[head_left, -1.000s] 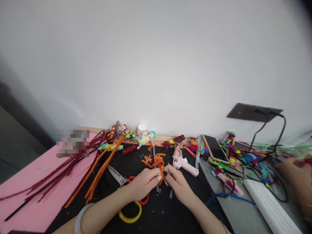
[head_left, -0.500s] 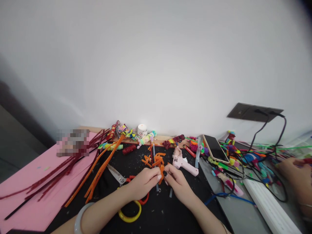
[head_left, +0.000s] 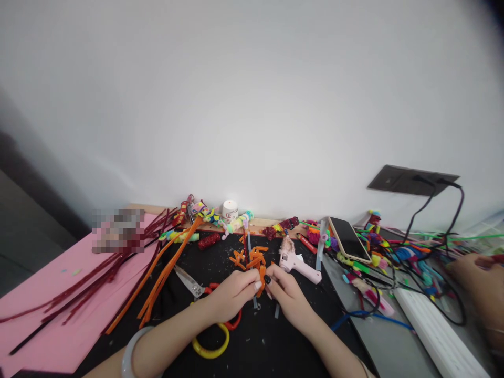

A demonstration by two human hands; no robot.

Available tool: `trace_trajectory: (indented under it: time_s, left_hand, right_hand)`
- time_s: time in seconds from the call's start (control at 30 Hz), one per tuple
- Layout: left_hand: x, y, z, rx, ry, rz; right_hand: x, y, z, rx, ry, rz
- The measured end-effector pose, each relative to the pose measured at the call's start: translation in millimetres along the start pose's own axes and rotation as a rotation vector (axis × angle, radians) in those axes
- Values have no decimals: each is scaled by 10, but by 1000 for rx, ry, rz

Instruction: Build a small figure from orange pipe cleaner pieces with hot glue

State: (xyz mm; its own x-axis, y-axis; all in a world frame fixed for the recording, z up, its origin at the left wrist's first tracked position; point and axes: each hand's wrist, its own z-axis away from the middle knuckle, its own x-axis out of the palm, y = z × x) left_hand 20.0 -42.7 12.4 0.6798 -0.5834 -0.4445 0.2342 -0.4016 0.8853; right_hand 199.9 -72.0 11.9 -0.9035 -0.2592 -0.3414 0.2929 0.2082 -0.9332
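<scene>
My left hand (head_left: 241, 294) and my right hand (head_left: 287, 292) meet over the black mat (head_left: 252, 352). Both are closed in a pinch on an orange pipe cleaner piece (head_left: 261, 281), which is bent and partly covered by the fingers. Just beyond the fingertips lies a small heap of short orange pipe cleaner pieces (head_left: 255, 257). A pink glue gun (head_left: 301, 266) rests on its side beyond my right hand. Scissors with red handles (head_left: 189, 281) lie partly under my left wrist, beside a yellow ring-shaped handle (head_left: 212, 350).
Long orange pipe cleaners (head_left: 169, 278) and dark red ones (head_left: 106, 273) lie at the left. Pipe cleaner figures and a white cup (head_left: 230, 210) line the wall. At right are a phone (head_left: 349, 239), a white power strip (head_left: 437, 336), cables and another person's hand (head_left: 474, 286).
Almost nothing differs. Both my hands stay pinched on the orange piece, and the view has shifted very slightly.
</scene>
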Motion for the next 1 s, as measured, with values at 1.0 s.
trace_trajectory:
  time_s: [1.0]
  left_hand:
    - [26, -45, -18, -34, 54, 65]
  right_hand:
    - [1, 25, 4, 10, -3, 4]
